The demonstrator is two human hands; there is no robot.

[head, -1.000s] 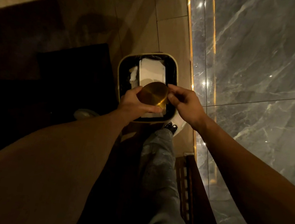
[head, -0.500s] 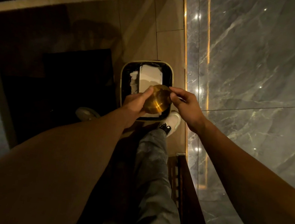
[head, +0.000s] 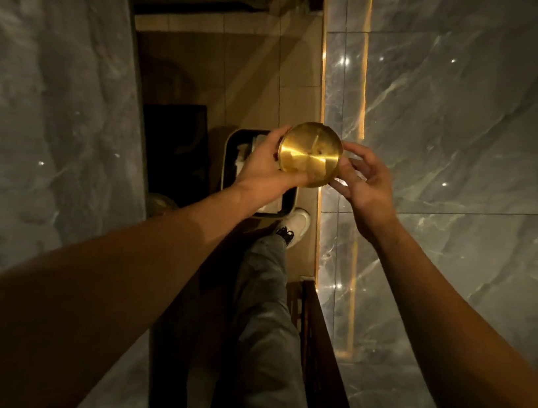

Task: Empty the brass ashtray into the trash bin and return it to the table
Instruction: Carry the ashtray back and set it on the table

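The round brass ashtray [head: 309, 154] is up at chest height with its shiny flat face turned toward me. My left hand [head: 262, 168] grips it from the left and below. My right hand [head: 365, 186] is beside its right edge with fingers curled and apart, the thumb tip just at the rim. Below and behind my left hand stands the dark trash bin [head: 230, 153] with a pale rim. White paper [head: 242, 162] lies inside it, and much of the bin is hidden by my hand and wrist.
A marble wall with a lit gold strip [head: 360, 113] runs along the right. A grey marble slab [head: 33, 101] fills the left. A dark mat [head: 175, 145] lies left of the bin. My trouser leg and white shoe [head: 299, 222] are below it, beside a dark wooden piece [head: 318, 332].
The ashtray has risen from low over the bin toward me and now faces the camera. My right hand has loosened from its pinch on the rim. The view has pulled back.
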